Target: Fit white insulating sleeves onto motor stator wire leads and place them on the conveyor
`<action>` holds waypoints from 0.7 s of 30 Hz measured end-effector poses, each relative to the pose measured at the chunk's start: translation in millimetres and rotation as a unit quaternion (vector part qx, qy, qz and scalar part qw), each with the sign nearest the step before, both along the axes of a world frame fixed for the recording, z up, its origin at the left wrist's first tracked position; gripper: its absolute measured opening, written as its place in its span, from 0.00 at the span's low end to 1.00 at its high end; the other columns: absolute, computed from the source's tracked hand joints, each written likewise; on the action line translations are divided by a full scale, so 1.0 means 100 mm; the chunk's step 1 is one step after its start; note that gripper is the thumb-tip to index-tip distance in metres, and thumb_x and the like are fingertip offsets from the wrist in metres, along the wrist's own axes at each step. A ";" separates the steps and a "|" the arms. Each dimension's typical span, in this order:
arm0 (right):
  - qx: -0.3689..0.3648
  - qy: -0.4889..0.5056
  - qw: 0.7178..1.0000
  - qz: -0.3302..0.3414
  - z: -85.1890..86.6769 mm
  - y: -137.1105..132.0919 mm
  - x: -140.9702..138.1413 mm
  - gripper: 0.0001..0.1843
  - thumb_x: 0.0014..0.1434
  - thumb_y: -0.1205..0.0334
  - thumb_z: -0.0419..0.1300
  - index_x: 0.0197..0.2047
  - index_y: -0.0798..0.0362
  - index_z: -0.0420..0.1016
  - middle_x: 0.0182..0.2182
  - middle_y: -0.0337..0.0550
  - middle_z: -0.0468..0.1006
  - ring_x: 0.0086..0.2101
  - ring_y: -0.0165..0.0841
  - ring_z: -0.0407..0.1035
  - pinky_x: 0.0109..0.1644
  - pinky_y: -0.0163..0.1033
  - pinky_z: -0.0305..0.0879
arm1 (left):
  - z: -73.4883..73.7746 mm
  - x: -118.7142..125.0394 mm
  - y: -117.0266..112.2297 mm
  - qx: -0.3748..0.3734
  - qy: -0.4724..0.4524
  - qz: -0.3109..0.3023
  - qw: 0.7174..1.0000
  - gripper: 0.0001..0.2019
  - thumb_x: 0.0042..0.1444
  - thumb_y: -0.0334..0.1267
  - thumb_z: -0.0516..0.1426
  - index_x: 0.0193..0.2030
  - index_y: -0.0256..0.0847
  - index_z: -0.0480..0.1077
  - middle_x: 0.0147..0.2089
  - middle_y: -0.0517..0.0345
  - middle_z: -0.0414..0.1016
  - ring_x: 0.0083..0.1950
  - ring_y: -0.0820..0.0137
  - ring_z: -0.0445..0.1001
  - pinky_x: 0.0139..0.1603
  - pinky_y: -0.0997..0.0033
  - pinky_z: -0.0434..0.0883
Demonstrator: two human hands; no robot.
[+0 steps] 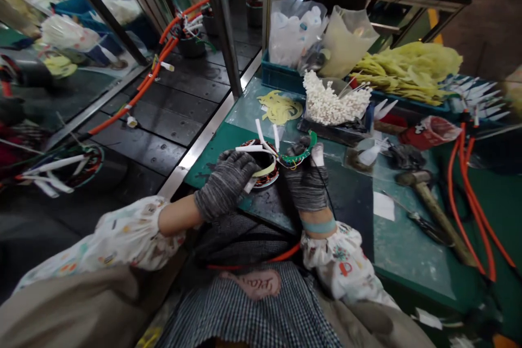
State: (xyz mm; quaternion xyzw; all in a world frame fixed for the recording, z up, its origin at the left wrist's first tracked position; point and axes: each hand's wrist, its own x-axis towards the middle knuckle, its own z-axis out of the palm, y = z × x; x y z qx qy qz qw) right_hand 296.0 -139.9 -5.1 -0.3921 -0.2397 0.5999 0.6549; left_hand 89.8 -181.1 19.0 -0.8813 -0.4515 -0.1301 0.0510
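Note:
A motor stator (267, 178) with copper windings and white sleeved leads lies on the bench in front of me. My left hand (228, 182), in a grey knit glove, is closed on the stator's left side, beside a pale yellow strip (265, 170) along its rim. My right hand (306, 182), gloved alike with a white-wrapped finger or thumb, grips a curved green circuit board (299, 156) just right of the stator. Thin wires hang from the board. Part of the right hand's fingers is hidden behind it.
Yellow insulation pieces (280, 107) and a tray of white sticks (334, 100) lie beyond. A hammer (436, 212), pliers (430, 228) and orange cables (465, 196) are at right. Left of the bench's metal edge runs a dark slatted conveyor (175, 109) with more stators.

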 end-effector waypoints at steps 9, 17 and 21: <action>0.007 -0.071 0.997 -0.001 -0.05 0.00 0.04 0.24 0.71 0.37 0.57 0.56 0.45 0.79 0.61 0.53 0.84 0.61 0.47 0.80 0.67 0.61 0.82 | -0.06 -0.20 -0.14 0.138 -0.054 -0.184 0.972 0.15 0.75 0.26 0.54 0.56 0.44 0.79 0.53 0.55 0.87 0.60 0.65 0.82 0.82 0.45 0.68; 0.013 -0.030 0.999 -0.028 -0.04 -0.01 0.02 0.20 0.72 0.38 0.61 0.53 0.44 0.79 0.54 0.47 0.86 0.55 0.44 0.82 0.65 0.59 0.84 | -0.01 -0.23 0.03 0.089 0.002 -0.077 0.993 0.24 0.79 0.38 0.55 0.79 0.50 0.69 0.53 0.50 0.84 0.60 0.57 0.78 0.69 0.54 0.68; 0.031 0.009 0.999 -0.021 -0.10 0.01 0.01 0.19 0.71 0.38 0.65 0.53 0.42 0.81 0.52 0.44 0.87 0.52 0.42 0.83 0.63 0.57 0.86 | -0.15 -0.22 0.10 0.147 0.038 -0.117 0.982 0.24 0.79 0.54 0.55 0.75 0.51 0.74 0.53 0.51 0.82 0.61 0.57 0.74 0.73 0.54 0.61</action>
